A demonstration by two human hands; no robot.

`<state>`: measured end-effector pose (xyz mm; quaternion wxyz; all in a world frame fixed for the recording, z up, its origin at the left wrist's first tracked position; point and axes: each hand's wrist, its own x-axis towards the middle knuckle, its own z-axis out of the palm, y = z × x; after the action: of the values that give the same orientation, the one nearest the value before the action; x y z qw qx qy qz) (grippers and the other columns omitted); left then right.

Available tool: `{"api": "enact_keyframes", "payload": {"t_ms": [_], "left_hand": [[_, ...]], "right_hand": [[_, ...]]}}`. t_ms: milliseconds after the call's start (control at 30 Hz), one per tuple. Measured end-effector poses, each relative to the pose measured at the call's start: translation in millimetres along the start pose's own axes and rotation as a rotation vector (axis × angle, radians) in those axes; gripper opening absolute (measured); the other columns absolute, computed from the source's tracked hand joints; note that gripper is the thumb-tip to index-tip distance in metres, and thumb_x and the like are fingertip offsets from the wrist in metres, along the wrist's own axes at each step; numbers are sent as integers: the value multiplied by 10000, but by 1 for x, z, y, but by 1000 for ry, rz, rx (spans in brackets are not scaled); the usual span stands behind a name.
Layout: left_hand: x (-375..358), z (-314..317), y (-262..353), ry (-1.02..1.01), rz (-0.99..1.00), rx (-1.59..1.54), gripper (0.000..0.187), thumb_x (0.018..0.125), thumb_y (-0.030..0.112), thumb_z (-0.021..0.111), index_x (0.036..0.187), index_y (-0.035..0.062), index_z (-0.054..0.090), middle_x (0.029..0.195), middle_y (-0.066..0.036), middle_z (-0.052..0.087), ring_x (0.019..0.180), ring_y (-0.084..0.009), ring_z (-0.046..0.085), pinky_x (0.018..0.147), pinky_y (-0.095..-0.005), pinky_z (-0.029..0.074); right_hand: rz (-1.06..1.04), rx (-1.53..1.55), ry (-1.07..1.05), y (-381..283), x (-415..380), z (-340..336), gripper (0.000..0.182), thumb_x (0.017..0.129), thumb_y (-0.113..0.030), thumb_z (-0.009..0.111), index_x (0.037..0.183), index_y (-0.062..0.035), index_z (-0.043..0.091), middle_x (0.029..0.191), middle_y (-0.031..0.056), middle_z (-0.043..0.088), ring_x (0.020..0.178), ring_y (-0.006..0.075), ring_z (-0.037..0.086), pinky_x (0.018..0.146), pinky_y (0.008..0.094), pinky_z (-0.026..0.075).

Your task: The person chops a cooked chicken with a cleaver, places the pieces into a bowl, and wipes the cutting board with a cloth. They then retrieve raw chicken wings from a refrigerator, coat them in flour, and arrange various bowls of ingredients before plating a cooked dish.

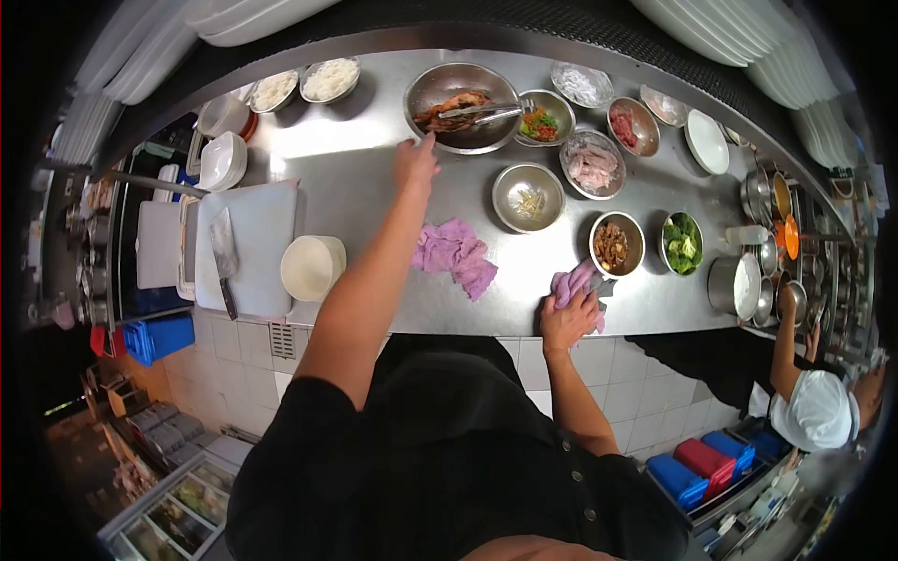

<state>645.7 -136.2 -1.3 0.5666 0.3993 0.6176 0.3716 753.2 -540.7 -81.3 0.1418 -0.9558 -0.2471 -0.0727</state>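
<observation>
My left hand (pixel 418 166) reaches forward to the near rim of a large steel bowl (pixel 421 86), index finger stretched out right at the edge. Inside that bowl lies browned, cooked-looking food (pixel 456 110), with metal tongs (pixel 486 111) resting across it. By the counter's front edge, my right hand (pixel 569 321) is closed around a purple cloth (pixel 572 283), which bunches up beside a bowl of brown chopped food (pixel 613 246). Between my arms a second crumpled purple cloth (pixel 456 257) lies on the steel counter (pixel 374 206).
Left on the counter, a knife (pixel 224 257) lies on a white cutting board (pixel 262 243) beside a cream bowl (pixel 312 268). Right of centre stand several ingredient bowls, one with broccoli (pixel 682 245). A shelf (pixel 552 58) overhangs the back. Another person (pixel 812 407) works at far right.
</observation>
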Motion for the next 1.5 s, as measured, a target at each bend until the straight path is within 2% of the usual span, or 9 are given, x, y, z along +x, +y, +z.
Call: {"api": "enact_keyframes", "payload": {"t_ms": [400, 533, 667, 867, 1000, 1200, 1300, 1367, 1500], "left_hand": [[-9, -38, 36, -86, -82, -126, 319, 933, 128, 647, 1166, -66, 548, 987, -175, 672, 677, -241, 679, 493, -337, 584], [-45, -137, 45, -208, -77, -227, 213, 929, 91, 585, 1123, 13, 543, 918, -117, 639, 633, -201, 622, 482, -336, 536], [-77, -244, 66, -241, -75, -175, 173, 918, 77, 579, 1086, 43, 556, 899, -94, 634, 617, -189, 596, 470, -345, 512], [-52, -413, 74, -77, 154, -129, 161, 932, 66, 549, 1079, 4, 526, 872, -122, 628, 554, -165, 600, 413, -310, 488], [-14, -506, 70, 169, 340, 49, 153, 930, 57, 551, 1065, -16, 559, 788, -108, 641, 529, -161, 624, 405, -301, 486], [39, -583, 59, 254, 425, 554, 183, 884, 43, 588, 1036, -46, 537, 958, -242, 667, 743, -424, 679, 690, -490, 575], [33, -587, 72, 290, 684, 842, 215, 886, 50, 608, 1068, -32, 527, 1147, -282, 630, 860, -512, 645, 813, -554, 549], [36, -589, 77, 281, 702, 901, 234, 892, 56, 613, 1092, -22, 522, 1193, -277, 613, 867, -510, 652, 803, -560, 550], [41, -591, 92, 298, 791, 1106, 241, 912, 76, 603, 1123, 7, 510, 1323, -228, 591, 855, -475, 686, 756, -555, 576]], "right_hand": [[-62, -8, 15, -5, 0, -47, 595, 938, -388, 700, 1408, -42, 580, 1501, 242, 507, 1433, 457, 414, 1155, 610, 334], [-236, 747, -125, -94, 36, -95, 529, 928, -74, 727, 1417, 3, 541, 1236, 183, 622, 859, 235, 681, 773, 351, 552], [-549, 997, -158, -259, 52, -162, 618, 910, -120, 790, 1465, -28, 534, 1196, 161, 647, 774, 197, 663, 681, 312, 548], [-734, 692, -470, -419, -13, -153, 228, 885, -116, 758, 1098, -54, 706, 834, 220, 702, 723, 431, 655, 698, 497, 518], [-855, 601, -510, -486, -61, -124, 158, 886, -105, 722, 1027, -36, 706, 829, 227, 701, 768, 455, 663, 706, 513, 516], [-756, 705, -484, -525, -79, -101, 124, 920, -100, 644, 954, 1, 707, 778, 226, 699, 698, 416, 683, 644, 485, 531], [-291, 927, -791, -509, -73, -109, 170, 963, -94, 580, 961, 30, 696, 707, 146, 670, 553, 284, 656, 512, 411, 498], [-29, 1099, -811, -486, -67, -111, 192, 1002, -84, 528, 981, 39, 674, 670, 62, 593, 485, 180, 579, 432, 335, 441], [221, 1313, -844, -421, -46, -89, 172, 1026, -81, 510, 1014, 19, 649, 669, 61, 571, 481, 202, 566, 435, 334, 448]]}}
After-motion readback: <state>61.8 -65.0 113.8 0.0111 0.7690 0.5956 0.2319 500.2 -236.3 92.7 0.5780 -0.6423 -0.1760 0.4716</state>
